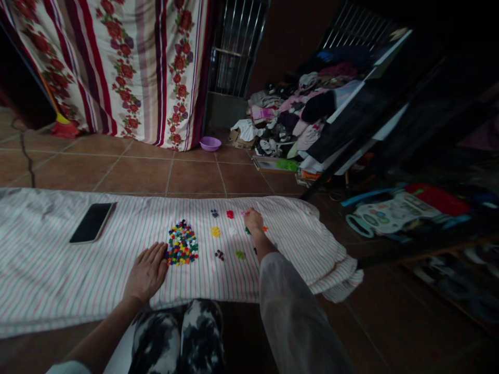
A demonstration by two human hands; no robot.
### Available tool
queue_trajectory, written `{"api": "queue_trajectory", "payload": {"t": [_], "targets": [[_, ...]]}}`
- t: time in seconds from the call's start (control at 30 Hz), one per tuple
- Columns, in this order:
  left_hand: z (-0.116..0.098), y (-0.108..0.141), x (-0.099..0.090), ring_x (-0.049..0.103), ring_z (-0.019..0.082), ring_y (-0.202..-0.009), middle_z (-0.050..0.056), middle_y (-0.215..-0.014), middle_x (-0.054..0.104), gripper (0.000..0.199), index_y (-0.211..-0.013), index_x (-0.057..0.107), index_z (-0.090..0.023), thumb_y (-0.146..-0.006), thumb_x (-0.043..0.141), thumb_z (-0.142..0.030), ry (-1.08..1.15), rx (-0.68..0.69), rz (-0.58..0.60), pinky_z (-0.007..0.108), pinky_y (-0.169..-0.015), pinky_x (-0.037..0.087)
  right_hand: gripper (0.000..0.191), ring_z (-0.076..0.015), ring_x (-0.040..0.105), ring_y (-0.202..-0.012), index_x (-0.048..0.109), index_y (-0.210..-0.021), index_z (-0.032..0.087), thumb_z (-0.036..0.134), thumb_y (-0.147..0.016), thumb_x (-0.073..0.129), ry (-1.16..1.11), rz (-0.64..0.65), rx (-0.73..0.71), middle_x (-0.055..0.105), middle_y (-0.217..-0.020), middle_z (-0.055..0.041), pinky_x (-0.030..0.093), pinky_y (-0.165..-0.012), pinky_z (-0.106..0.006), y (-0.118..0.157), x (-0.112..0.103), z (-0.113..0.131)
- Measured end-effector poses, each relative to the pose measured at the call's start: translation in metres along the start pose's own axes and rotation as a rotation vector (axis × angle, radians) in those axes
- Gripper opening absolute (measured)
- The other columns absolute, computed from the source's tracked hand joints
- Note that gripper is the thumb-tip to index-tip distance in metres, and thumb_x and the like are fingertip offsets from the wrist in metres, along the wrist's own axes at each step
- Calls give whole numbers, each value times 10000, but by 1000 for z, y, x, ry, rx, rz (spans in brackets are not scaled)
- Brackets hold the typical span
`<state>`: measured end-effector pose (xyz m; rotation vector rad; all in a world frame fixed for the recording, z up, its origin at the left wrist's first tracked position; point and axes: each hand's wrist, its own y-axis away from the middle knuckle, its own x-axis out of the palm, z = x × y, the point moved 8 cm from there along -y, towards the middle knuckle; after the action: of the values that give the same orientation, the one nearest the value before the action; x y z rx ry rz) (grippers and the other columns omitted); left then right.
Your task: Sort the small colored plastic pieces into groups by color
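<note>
"Fingers of the left hand (pixel 145 272) lie stretched out, side by side, tips at the left edge of a mixed pile (pixel 182 244) of small coloured pieces. I see nothing in their grip."

"What could go wrong there?"

"A careless sweep could scatter that edge. The striped cloth (pixel 130 221) underneath looks soft and wrinkled, so a tug could shift everything lying on it."

"And just right of the pile?"

"Small groups by colour: a grey group (pixel 214 213), a yellow group (pixel 215 232), a brown group (pixel 219 254), then a red group (pixel 230 214), a white group (pixel 233 231) and a lime group (pixel 240 254). Each sits near its neighbours, so a dropped piece could bounce in among another colour."

"Then the right hand (pixel 254 221)?"

"Its fingers curl downward, tips bunched at the pink pieces (pixel 242 212). Whether they pinch one, I cannot tell."

"Its risk?"

"Blocked sight. It partly covers the dark green group (pixel 247 230), and the orange pieces (pixel 265 228) lie just beside the wrist, so either could be nudged unseen. The loose sleeve (pixel 284 291) could also drag stray pieces if the forearm dips."
</note>
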<state>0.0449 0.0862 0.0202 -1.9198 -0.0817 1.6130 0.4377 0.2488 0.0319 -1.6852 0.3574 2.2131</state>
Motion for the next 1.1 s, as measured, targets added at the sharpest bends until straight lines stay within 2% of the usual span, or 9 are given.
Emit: {"api": "queue_trajectory", "payload": {"t": [0.3,0.53,0.6,0.7,0.9,0.97,1.1], "targets": [[2,-2,1,489,252,-1280,110,-1317,594,465,-1313,513,-124,-928,355,-333,22,-39,33,439,-1034,398,258,-175,645,-953,712,-989,192,183,-893,473,37,-26,-49,707,-968,-87,442,-800,-227,4,-1,1],[2,-4,0,480,256,-1289,107,-1330,583,466,-1303,526,-119,-932,344,-333,56,-94,83,442,-1061,379,301,-176,639,-914,719,-990,171,127,-857,452,-26,-142,-151,710,-952,-85,443,-807,-242,17,-13,10],[2,-4,0,475,256,-1293,106,-1335,580,468,-1306,523,-119,-933,343,-334,59,-104,95,441,-1068,373,307,-181,628,-925,714,-990,168,123,-854,443,-62,-170,-226,709,-970,-83,440,-826,-254,26,-17,24],[2,-5,-1,476,256,-1293,108,-1335,579,468,-1306,524,-119,-932,340,-331,61,-114,103,442,-1064,377,305,-172,613,-936,707,-996,183,130,-862,438,-156,-152,-404,705,-1000,-66,435,-854,-260,44,-16,59],[2,-4,-1,476,263,-1292,123,-1330,581,470,-1303,527,-117,-925,349,-332,83,-105,89,457,-1060,387,234,-163,607,-934,716,-975,212,167,-881,506,-227,85,-807,698,-963,-45,440,-865,-264,111,11,147],[3,-3,-1,477,261,-1293,121,-1328,582,463,-1301,530,-133,-924,350,-332,93,-108,76,464,-1060,388,255,-156,597,-978,707,-1013,214,161,-898,485,-220,129,-858,685,-1024,-50,431,-891,-260,138,23,165],[3,-3,1,478,251,-1292,114,-1332,580,457,-1301,527,-144,-925,342,-325,100,-115,65,458,-1064,386,300,-176,571,-1022,692,-1084,218,159,-914,452,-153,159,-820,666,-1102,-68,410,-952,-299,182,47,175]]}}
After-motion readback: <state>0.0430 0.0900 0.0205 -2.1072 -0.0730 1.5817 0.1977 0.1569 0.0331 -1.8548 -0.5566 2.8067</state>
